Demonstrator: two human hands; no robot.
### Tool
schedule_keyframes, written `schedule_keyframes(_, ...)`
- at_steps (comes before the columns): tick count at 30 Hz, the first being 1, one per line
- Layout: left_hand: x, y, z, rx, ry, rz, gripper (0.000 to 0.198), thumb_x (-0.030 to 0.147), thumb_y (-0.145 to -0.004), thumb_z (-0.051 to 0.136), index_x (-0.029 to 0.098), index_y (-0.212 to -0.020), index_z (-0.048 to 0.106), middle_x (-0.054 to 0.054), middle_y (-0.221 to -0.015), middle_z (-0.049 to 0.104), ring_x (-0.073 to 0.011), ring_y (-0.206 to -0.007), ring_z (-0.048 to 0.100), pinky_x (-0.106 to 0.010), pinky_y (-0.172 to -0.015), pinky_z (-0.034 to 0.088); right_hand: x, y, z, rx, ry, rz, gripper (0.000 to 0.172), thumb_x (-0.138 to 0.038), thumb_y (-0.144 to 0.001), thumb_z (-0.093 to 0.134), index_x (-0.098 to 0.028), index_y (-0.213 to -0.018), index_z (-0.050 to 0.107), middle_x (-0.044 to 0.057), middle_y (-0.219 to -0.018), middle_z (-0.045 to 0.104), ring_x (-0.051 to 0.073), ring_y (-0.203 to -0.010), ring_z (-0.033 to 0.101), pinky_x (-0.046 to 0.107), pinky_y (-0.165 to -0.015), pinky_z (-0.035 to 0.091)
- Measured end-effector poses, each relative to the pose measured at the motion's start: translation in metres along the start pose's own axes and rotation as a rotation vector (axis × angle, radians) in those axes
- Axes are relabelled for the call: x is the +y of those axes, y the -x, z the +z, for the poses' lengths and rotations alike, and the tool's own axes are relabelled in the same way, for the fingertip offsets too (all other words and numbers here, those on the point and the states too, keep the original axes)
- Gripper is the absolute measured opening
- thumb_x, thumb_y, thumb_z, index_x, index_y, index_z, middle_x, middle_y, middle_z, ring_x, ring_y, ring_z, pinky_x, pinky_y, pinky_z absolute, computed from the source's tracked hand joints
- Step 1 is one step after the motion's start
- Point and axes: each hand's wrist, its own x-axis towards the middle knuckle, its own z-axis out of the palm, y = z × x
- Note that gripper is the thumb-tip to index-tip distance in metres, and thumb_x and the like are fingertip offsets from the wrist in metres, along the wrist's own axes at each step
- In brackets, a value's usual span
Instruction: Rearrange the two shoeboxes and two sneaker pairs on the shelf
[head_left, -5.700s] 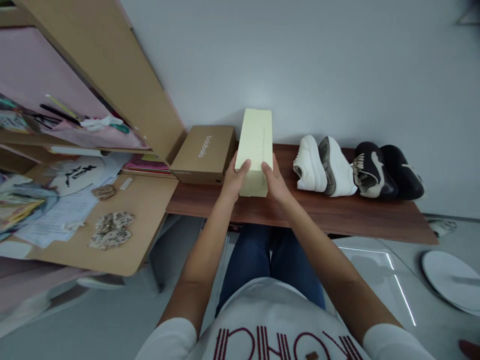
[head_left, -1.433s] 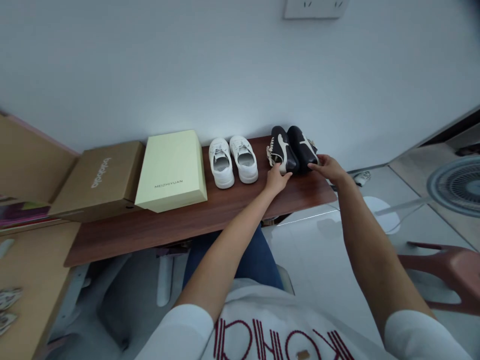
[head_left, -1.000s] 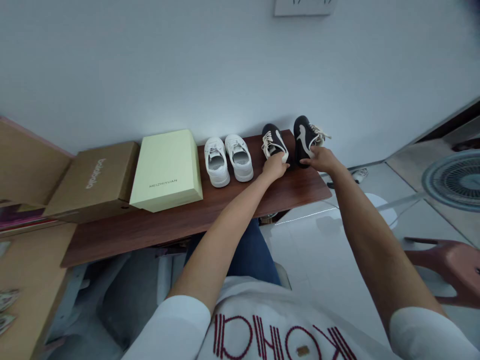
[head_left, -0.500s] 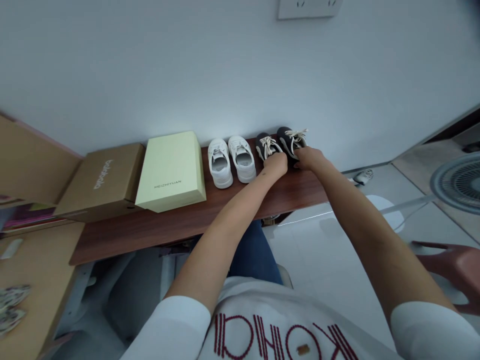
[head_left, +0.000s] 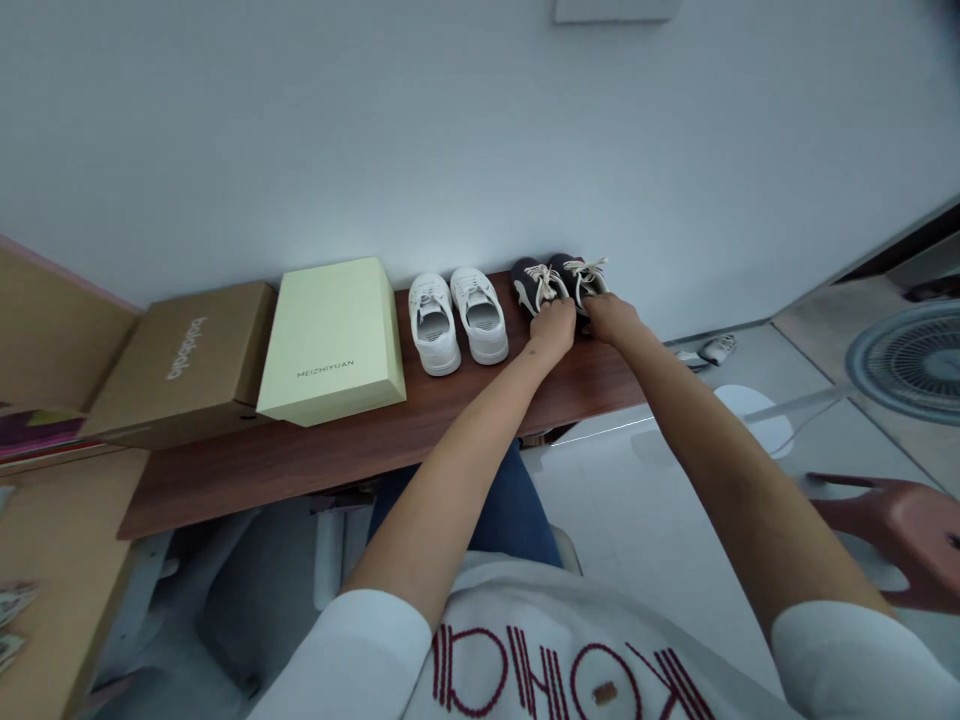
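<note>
Two dark sneakers with cream laces rest side by side near the right end of a brown wooden shelf (head_left: 465,400), toes toward the wall. My left hand (head_left: 553,325) is closed on the heel of the left dark sneaker (head_left: 529,285). Around the heel of the right dark sneaker (head_left: 564,268) my right hand (head_left: 611,318) is closed too; both heels are largely hidden by the fingers. Left of them stands a pair of white sneakers, the nearer one being the right white sneaker (head_left: 489,340), beside the left white sneaker (head_left: 439,352).
A pale yellow shoebox (head_left: 330,320) and a brown cardboard box (head_left: 187,350) occupy the shelf's left part. On the floor at right are a white shoe (head_left: 718,348), a grey fan (head_left: 911,362) and a pink plastic stool (head_left: 900,520). The wall rises directly behind the shelf.
The right dark sneaker has shifted left, in my right hand, closing the gap to the left dark sneaker. The whole view has also swung slightly.
</note>
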Motion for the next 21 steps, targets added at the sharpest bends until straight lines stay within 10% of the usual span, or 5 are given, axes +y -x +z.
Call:
schedule_keyframes(7,-0.018,0.05,0.015,0.235,0.054,0.069,0.055,0.008,-0.094,0.048,0.014,-0.149,0.041,-0.021,-0.154,0.043,-0.0332,-0.143,0.04,-0.049,-0.109,0.046,-0.019,0.037,0.007,0.354,-0.138,-0.027,0.042,-0.02,-0.091,0.055,-0.014,-0.132,0.057,0.022,-0.144,0.054,0.038,-0.129,0.05,0.053,-0.096,0.05)
schedule_keyframes(14,-0.055,0.125,0.001,0.34,0.325,0.115,0.049,0.018,-0.095,0.052,0.011,-0.143,0.048,-0.019,-0.142,0.056,-0.0274,-0.136,0.05,-0.045,-0.116,0.041,-0.067,0.087,0.01,0.54,-0.454,-0.213,0.039,-0.024,-0.096,0.045,-0.012,-0.131,0.059,0.022,-0.139,0.058,0.033,-0.13,0.052,0.052,-0.107,0.045)
schedule_keyframes(21,-0.11,0.267,0.015,0.168,0.658,-0.224,0.027,0.032,-0.098,0.045,0.024,-0.107,0.069,-0.005,-0.093,0.076,-0.0198,-0.09,0.072,-0.033,-0.09,0.055,-0.154,0.172,0.062,0.335,-1.07,-0.096,0.027,-0.037,-0.096,0.045,-0.029,-0.111,0.067,0.009,-0.106,0.075,0.028,-0.098,0.072,0.048,-0.09,0.057)
